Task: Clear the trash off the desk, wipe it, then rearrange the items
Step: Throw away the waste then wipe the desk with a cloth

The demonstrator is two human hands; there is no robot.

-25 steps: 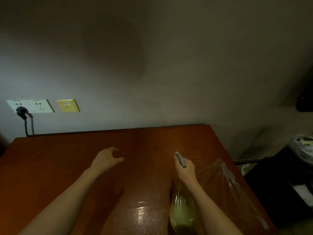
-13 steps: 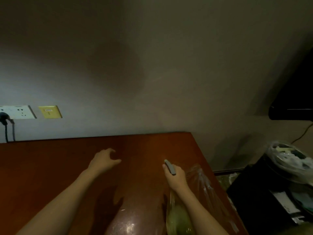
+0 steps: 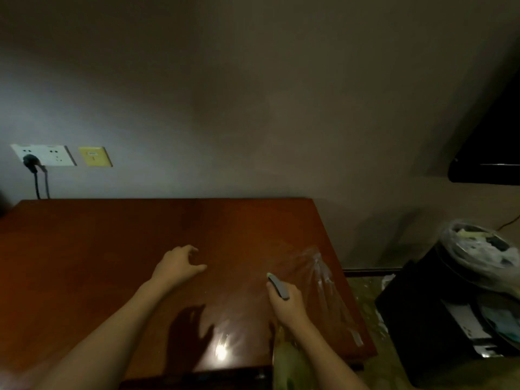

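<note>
Worktop (image 3: 98,249) brown wood, bare sheen. Clear plastic bag (image 3: 323,282) lies at worktop's right edge. Left hand (image 3: 177,266) over worktop middle, grip loose, holding nothing. Right hand (image 3: 287,302) grip clamped on spray bottle (image 3: 284,358), grey trigger (image 3: 278,285) up.

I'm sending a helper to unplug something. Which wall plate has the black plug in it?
Look at the wall behind the desk, above its far left corner. Two plates sit side by side: the white socket plate on the left holds the black plug; the yellow plate beside it holds none.
</note>
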